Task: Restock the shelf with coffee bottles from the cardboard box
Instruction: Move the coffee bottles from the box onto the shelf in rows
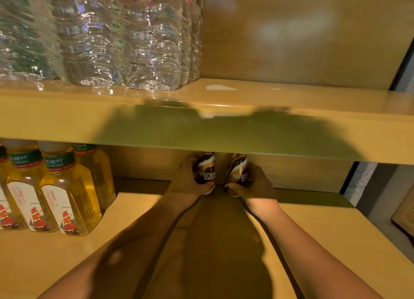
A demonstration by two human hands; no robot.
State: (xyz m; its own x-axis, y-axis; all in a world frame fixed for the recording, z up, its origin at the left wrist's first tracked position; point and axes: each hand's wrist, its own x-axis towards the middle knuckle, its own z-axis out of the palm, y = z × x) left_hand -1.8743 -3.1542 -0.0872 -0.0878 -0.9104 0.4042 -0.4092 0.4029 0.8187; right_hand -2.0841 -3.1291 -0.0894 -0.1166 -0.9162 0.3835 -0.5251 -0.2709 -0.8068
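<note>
— So, which step is going on at the shelf right now?

— Placing, I'd say. Starting from the left, yellow tea bottles [67,197] are standing in a row on the lower shelf [313,231], well apart from the arms. Next, the left hand [186,180] is reaching deep under the upper shelf board [67,121], its fingers wrapping round a Nescafé coffee bottle [206,169].

— And the other side?

— Just beside that one, with a narrow gap between them, a second Nescafé bottle [239,172] is sitting in the right hand [255,182], whose fingers and thumb are curling round its lower body. Both bottles are leaning a little, with their tops hiding behind the board's front edge. Their bases are hanging at the back of the lower shelf, and I'm not managing to tell whether they are touching it yet.

— So what is the next move calling for?

— To my eye, it is calling for standing both bottles upright near the back panel. After that comes loosening both grips and drawing the arms out low, since the board overhead is leaving little headroom. The cardboard box isn't showing from where I'm standing, so I'm guessing another trip to it is coming.
</note>
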